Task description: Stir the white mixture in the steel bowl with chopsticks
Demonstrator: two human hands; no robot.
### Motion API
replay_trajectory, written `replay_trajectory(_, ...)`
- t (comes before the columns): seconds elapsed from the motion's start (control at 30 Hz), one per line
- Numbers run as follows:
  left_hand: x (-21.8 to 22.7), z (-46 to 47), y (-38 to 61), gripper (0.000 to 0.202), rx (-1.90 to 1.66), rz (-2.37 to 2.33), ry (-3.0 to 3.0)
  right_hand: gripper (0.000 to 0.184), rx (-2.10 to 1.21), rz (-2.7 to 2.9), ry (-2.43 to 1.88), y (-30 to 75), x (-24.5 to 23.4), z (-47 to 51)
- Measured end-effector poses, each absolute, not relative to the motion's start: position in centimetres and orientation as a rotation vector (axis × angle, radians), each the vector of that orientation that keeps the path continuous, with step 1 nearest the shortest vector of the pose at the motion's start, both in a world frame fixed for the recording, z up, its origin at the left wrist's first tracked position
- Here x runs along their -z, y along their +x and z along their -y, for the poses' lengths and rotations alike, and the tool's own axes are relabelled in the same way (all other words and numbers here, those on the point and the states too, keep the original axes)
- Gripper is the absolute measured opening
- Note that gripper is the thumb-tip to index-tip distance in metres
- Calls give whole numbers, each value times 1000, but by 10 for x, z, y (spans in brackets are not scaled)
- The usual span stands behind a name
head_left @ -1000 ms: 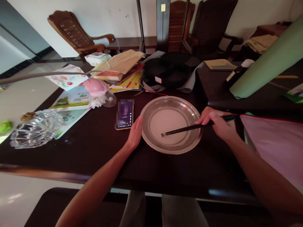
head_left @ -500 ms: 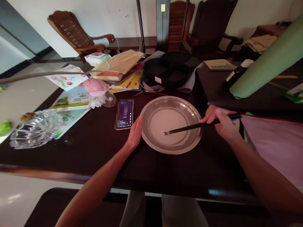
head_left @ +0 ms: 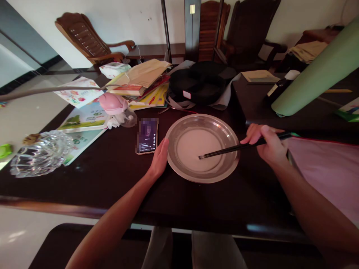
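Note:
A round stainless steel basin [head_left: 234, 165] sits on the dark table with a milky white liquid [head_left: 193, 149] in its bottom. My left hand [head_left: 160, 158] holds the basin's left rim, fingers laid along its outer side. Black chopsticks [head_left: 227, 150] are gripped in my right hand [head_left: 266, 144], just beyond the right rim. They slant over that rim, with their tips in or just above the liquid; I cannot tell which. A phone [head_left: 147, 135] with a lit screen lies close to my left hand.
Behind the basin stands a black divided tray [head_left: 202, 84], beside stacked books and papers [head_left: 146, 80]. To the left are a pink-lidded bottle [head_left: 113, 104] and a glass bowl [head_left: 42, 158]. On the right are a green cylinder [head_left: 314, 74] and a pink cloth-like item [head_left: 328, 168].
My right hand has moved slightly to the right, drawing the chopsticks with it, so their tips sit a little further right in the basin. My left hand stays at the rim.

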State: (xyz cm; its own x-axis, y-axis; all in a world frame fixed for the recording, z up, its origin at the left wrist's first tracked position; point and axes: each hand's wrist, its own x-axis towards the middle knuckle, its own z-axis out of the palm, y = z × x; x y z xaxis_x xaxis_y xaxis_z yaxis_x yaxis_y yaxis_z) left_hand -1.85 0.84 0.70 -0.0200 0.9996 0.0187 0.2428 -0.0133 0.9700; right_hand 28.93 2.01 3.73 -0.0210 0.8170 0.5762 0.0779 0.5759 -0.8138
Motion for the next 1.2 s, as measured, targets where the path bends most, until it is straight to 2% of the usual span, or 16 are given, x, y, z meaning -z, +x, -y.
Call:
replay_trajectory(0.2,-7,-8,-19,51,-1110,-1412,1405,30,-722,1861,-925,277,-39,-11)
replay_trajectory(0.33,-7,-9,-19,51,-1111,-1413,1425,32,-596,1655,-984,284,-39,-15)
replay_trajectory(0.47,-7,-9,-18,50,-1125,-1408,1415,41,-651,1465,-837,292,-36,-21)
replay_trajectory(0.63,-7,-8,-19,50,-1119,-1411,1391,34,-810,1705,-827,284,-36,-15)
replay_trajectory(0.77,-6,-8,-19,50,-1112,-1427,1393,27,-709,1867,-945,277,-39,-10)
replay_trajectory(1.03,-8,-8,-18,51,-1117,-1442,1404,42,-628,1417,-909,292,-39,-20)
replay_trajectory(1.2,-5,-9,-18,50,-1131,-1426,1377,37,-781,1648,-867,284,-38,-16)
